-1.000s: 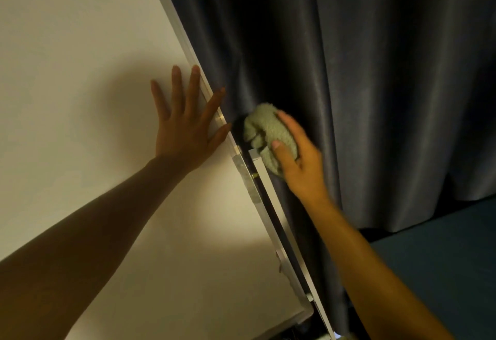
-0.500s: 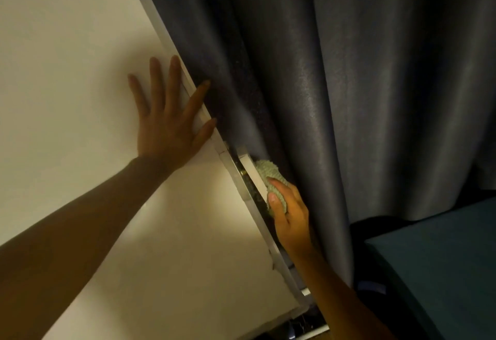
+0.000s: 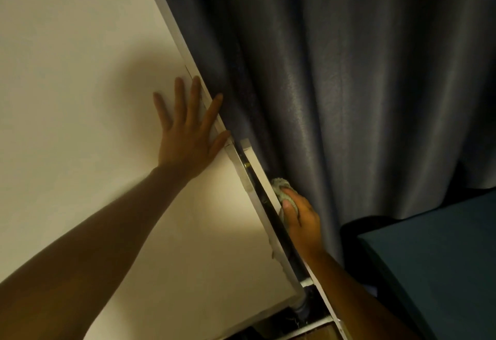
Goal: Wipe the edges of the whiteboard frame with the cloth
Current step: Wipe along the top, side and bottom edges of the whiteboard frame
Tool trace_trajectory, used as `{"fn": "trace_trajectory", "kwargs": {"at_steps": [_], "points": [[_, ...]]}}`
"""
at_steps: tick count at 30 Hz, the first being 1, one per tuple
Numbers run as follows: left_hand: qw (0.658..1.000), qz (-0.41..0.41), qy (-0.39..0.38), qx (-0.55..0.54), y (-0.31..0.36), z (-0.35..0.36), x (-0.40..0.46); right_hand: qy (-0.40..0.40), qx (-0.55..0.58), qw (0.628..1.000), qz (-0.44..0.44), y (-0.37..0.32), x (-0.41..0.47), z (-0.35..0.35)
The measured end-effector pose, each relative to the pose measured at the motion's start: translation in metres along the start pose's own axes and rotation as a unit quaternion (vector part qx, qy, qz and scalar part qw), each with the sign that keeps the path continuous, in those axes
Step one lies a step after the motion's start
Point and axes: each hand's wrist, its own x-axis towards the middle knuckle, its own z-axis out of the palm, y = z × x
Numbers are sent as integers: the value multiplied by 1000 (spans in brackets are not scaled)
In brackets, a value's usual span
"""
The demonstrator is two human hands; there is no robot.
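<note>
The whiteboard (image 3: 80, 98) fills the left of the head view, its pale metal frame edge (image 3: 171, 25) running diagonally from top centre down to the lower right. My left hand (image 3: 188, 130) lies flat on the board with fingers spread, its fingertips touching the frame. My right hand (image 3: 300, 219) is closed around a bunched pale green cloth (image 3: 280, 185) and presses it against the white outer rail (image 3: 257, 162) beside the frame. Most of the cloth is hidden under my fingers.
A dark grey curtain (image 3: 349, 84) hangs right behind the frame and brushes my right hand. A dark teal flat surface (image 3: 442, 264) sits at the lower right. The board's bottom corner and stand parts (image 3: 303, 310) show at the bottom.
My right hand has slid the cloth down along the frame's right side from near my left hand. My left hand has stayed flat on the board.
</note>
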Motion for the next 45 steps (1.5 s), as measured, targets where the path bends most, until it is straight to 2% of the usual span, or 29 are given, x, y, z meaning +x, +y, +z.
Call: {"fn": "trace_trajectory", "kwargs": {"at_steps": [4,8,13,18,22,24,28,33,40,43,45], "points": [[1000,14,1,8,9,-3,-8,34,6,999,-28,-50,28,10],[999,37,-2,4,6,-7,-12,34,-1,997,-66,-76,31,32],[998,46,-44,-16,-9,-12,-11,66,-43,996,29,-43,-10,29],[999,26,-30,-18,5,-8,-16,114,-11,990,85,-33,-53,13],[999,39,-22,-30,2,-6,-24,206,27,957,202,-37,-70,6],[998,48,-29,-25,-2,-8,-24,221,36,941,252,-27,-84,3],[998,55,-27,-20,-5,-4,-25,187,27,939,287,-7,-101,16],[997,68,-18,-13,-7,7,-27,181,16,957,228,-10,-107,29],[997,56,-51,-14,-3,9,-23,69,7,989,128,-72,-62,30],[996,53,-67,-14,-5,8,-23,58,41,990,125,-83,-55,30],[996,54,-66,-22,-5,8,-27,20,51,990,127,-85,-53,27]]}}
